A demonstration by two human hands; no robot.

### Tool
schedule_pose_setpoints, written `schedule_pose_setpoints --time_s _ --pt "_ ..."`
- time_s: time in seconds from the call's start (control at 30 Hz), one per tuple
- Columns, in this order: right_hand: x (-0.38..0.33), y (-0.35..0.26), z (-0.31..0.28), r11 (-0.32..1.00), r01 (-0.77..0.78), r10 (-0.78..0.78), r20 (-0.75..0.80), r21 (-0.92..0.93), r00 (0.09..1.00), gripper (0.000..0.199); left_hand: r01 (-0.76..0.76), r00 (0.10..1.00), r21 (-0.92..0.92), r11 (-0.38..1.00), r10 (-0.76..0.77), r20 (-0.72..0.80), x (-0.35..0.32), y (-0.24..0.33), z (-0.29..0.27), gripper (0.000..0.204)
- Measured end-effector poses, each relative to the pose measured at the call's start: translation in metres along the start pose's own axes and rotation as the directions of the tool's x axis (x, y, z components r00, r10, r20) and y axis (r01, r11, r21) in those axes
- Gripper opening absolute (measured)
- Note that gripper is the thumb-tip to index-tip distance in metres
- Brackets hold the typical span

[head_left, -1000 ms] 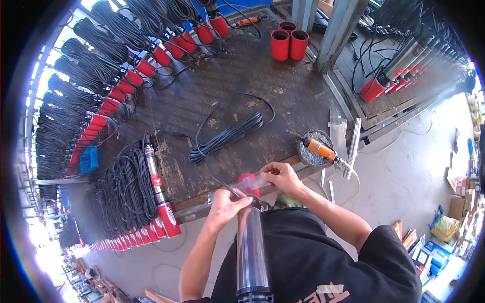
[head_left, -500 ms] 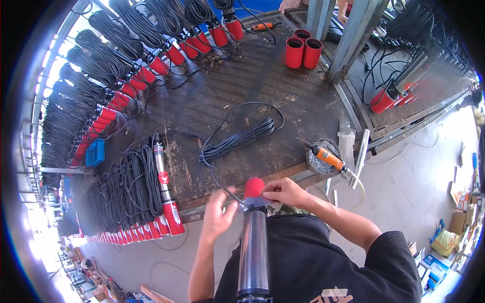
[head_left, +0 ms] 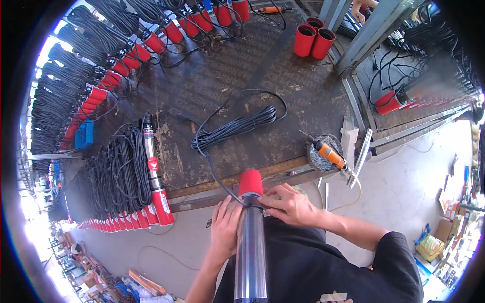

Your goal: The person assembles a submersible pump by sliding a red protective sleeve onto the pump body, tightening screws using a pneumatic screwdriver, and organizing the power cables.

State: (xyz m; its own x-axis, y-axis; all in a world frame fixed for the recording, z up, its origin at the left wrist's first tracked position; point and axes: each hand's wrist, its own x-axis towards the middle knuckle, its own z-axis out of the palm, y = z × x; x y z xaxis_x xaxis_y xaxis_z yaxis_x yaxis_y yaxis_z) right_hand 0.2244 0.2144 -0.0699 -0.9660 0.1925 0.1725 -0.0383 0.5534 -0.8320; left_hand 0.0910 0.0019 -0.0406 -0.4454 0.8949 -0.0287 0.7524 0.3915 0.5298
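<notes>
A shiny steel tube-shaped pump (head_left: 251, 252) with a red end cap (head_left: 251, 183) stands lengthwise against my front, its cap toward the bench. Between steel and cap is a dark collar, where a black cable (head_left: 218, 178) joins. My left hand (head_left: 226, 227) lies along the pump's left side, fingers stretched out and touching it; its thumb is hidden. On the other side, my right hand (head_left: 289, 206) has its fingers bent and closed at the collar, thumb pressed to it. The cable's coiled bundle (head_left: 237, 129) lies on the bench.
Finished-looking pumps with coiled black cables (head_left: 126, 177) stand along the bench's left. More red-capped ones line its far edge. Red cups (head_left: 304, 41) stand far right by a metal post (head_left: 371, 38). An orange power tool (head_left: 329, 153) rests on a round grey holder.
My left hand has come in from the cable to the pump's side. The right hand has closed in on the collar, and the translucent film seen there before no longer shows.
</notes>
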Motion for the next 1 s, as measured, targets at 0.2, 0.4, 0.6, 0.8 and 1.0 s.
schedule_pose_setpoints --time_s 0.2,0.4,0.6,0.8,1.0 --pt "0.036 0.047 0.000 0.910 -0.330 0.276 0.226 0.253 0.934 0.020 -0.050 0.997 0.057 0.997 0.053 -0.058 0.006 -0.011 0.004 0.049" --pt "0.072 0.069 0.005 0.933 -0.264 0.139 0.433 0.244 0.891 0.019 -0.077 0.996 0.046 0.996 0.079 -0.039 0.010 -0.011 -0.002 0.049" --pt "0.085 0.065 0.006 0.981 -0.162 0.084 0.514 0.107 0.853 0.020 -0.063 0.997 -0.015 0.998 0.063 -0.038 0.010 -0.014 -0.004 0.049" --pt "0.081 0.072 0.016 0.957 -0.197 0.044 0.568 0.211 0.822 0.019 -0.051 0.998 -0.052 0.997 0.049 -0.035 0.012 -0.011 -0.008 0.043" --pt "0.071 0.079 0.025 0.960 -0.032 -0.109 0.474 0.279 0.874 0.013 -0.046 0.998 -0.081 0.996 0.043 -0.040 0.014 -0.011 -0.009 0.043"
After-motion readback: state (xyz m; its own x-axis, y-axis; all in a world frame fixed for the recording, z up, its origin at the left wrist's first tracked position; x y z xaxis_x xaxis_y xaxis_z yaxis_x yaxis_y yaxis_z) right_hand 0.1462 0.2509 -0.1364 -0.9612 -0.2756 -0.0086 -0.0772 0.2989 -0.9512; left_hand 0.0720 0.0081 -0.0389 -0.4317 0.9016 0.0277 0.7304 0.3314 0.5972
